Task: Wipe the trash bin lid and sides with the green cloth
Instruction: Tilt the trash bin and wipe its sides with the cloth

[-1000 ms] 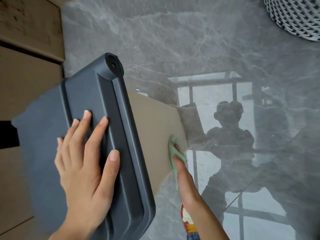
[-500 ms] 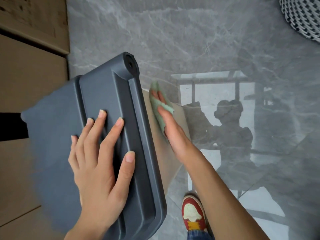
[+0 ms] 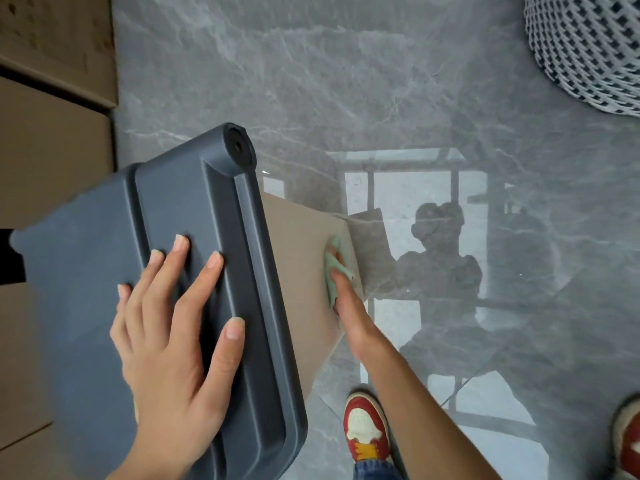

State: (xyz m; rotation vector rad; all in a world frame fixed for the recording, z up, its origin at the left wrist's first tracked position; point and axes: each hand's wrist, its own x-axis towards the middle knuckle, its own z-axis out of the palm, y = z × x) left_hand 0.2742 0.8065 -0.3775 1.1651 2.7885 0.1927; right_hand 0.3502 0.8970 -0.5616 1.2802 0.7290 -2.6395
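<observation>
The trash bin stands below me with its dark grey lid [image 3: 104, 271] shut and a beige side wall [image 3: 298, 265] facing right. My left hand [image 3: 173, 341] lies flat on top of the lid, fingers spread. My right hand [image 3: 346, 303] presses the green cloth [image 3: 333, 271] against the lower part of the beige side, near its far bottom corner. The cloth is partly hidden under my fingers.
Polished grey marble floor [image 3: 346, 81] surrounds the bin. Wooden cabinets [image 3: 52, 133] stand close on the left. A white woven basket [image 3: 588, 46] sits at the top right. My red and white shoes [image 3: 365, 431] are beside the bin's base.
My right hand slid the cloth up the beige side toward the lid, then back down to the lower far corner. My left hand stayed on the lid.
</observation>
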